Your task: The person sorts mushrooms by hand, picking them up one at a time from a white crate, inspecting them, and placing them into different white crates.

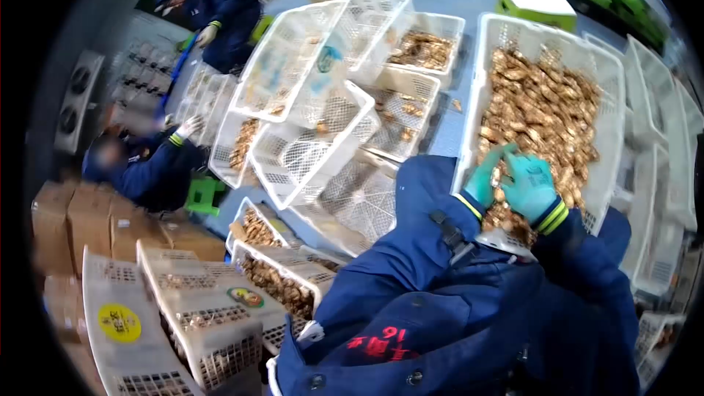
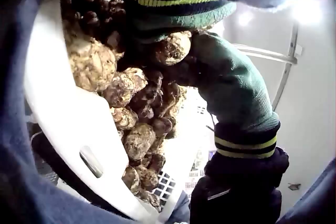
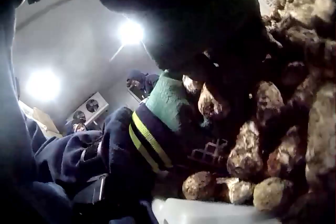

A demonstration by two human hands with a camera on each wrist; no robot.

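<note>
Brown knobby tubers [image 1: 543,106] fill a white slatted crate [image 1: 617,81] in front of the person. Both hands wear green gloves and meet over its near end. My left hand [image 1: 484,182] curls inward at the left side, with a tuber [image 2: 174,49] against its fingers in the left wrist view. From the right, my right hand [image 1: 529,187] reaches in palm down, its fingertips beside the left ones; dark shadow hides its fingers in the right wrist view, and I cannot tell what they grip. Pale-tipped tubers [image 3: 211,101] show between the hands there.
Stacked white crates [image 1: 315,154] stand to the left, some holding tubers. More white crates [image 1: 664,132] line the right side. Cardboard boxes [image 1: 92,213] and a green stool [image 1: 205,194] are at far left, near two other people in blue. A white-topped green box [image 1: 537,4] stands beyond the crate.
</note>
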